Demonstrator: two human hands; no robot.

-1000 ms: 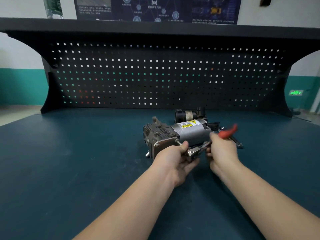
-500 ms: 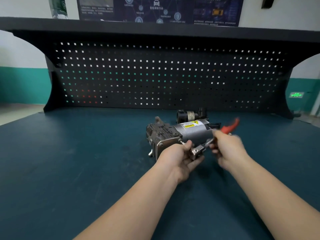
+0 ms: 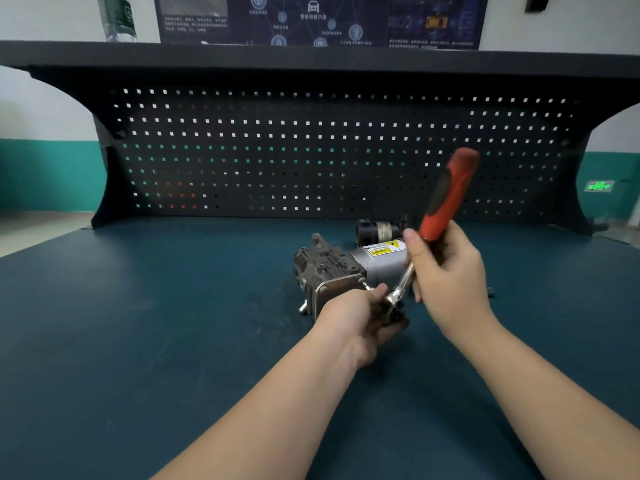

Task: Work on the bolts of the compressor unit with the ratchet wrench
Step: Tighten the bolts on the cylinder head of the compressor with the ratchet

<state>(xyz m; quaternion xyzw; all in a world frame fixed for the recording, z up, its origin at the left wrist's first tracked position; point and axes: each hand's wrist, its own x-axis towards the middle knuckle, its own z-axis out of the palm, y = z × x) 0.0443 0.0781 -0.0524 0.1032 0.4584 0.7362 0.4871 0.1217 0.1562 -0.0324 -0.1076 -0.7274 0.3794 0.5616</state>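
Note:
The compressor unit (image 3: 339,268) lies on its side on the dark green bench, with a dark cast head at the left and a silver motor can with a yellow warning label at the right. A long bolt (image 3: 365,285) sticks out of its near plate. My left hand (image 3: 360,313) grips the ratchet wrench's head at the end of that bolt. My right hand (image 3: 446,271) grips the ratchet wrench (image 3: 446,195) low on its red and black handle, which points steeply up and away. The socket is hidden by my left fingers.
A black cylindrical part (image 3: 375,231) lies just behind the compressor. A black pegboard back panel (image 3: 311,150) with a shelf on top closes the far edge of the bench (image 3: 138,341). A plastic bottle (image 3: 117,15) stands on that shelf at the left.
My right hand has swung the wrench handle up from a low, nearly flat angle to a steep one. My left hand has stayed at the wrench head by the bolt.

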